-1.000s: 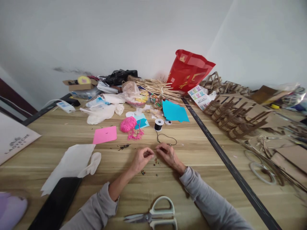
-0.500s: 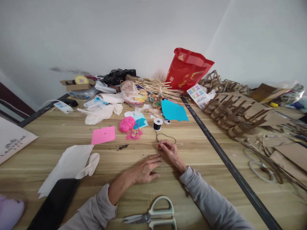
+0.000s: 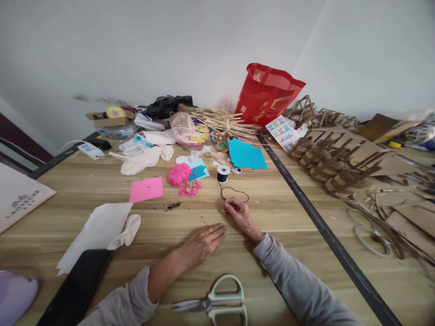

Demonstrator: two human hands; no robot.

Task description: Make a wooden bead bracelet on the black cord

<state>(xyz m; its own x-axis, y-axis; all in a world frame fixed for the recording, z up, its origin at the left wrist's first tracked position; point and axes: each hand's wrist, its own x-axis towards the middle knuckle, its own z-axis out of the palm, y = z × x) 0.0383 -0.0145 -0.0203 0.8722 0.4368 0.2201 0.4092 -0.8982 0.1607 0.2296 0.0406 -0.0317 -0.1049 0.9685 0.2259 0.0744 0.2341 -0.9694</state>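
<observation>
My right hand (image 3: 239, 216) is closed in a pinch at the end of a loop of thin black cord (image 3: 248, 195), and its fingertips hide what lies between them. That cord leads up to a white-rimmed spool (image 3: 223, 173) wound with black, standing on the table. My left hand (image 3: 204, 244) is palm down low over the wood, fingers stretched toward the right hand and a ring on one of them; its thumb is mostly hidden. White-handled scissors (image 3: 226, 296) lie at the near edge, below both hands. A little heap of short black pieces (image 3: 173, 206) rests left of the cord.
Pink yarn (image 3: 179, 174), pink paper (image 3: 146, 189) and blue sheets (image 3: 247, 154) lie farther back. A black phone-like slab (image 3: 76, 287) and white paper (image 3: 97, 231) are at left. Small woven baskets (image 3: 335, 176) line the right side. A red bag (image 3: 268, 97) stands by the wall.
My left hand has drawn slightly back and left, away from the right hand, and its thumb has gone under. The right hand keeps its pinch in nearly the same place.
</observation>
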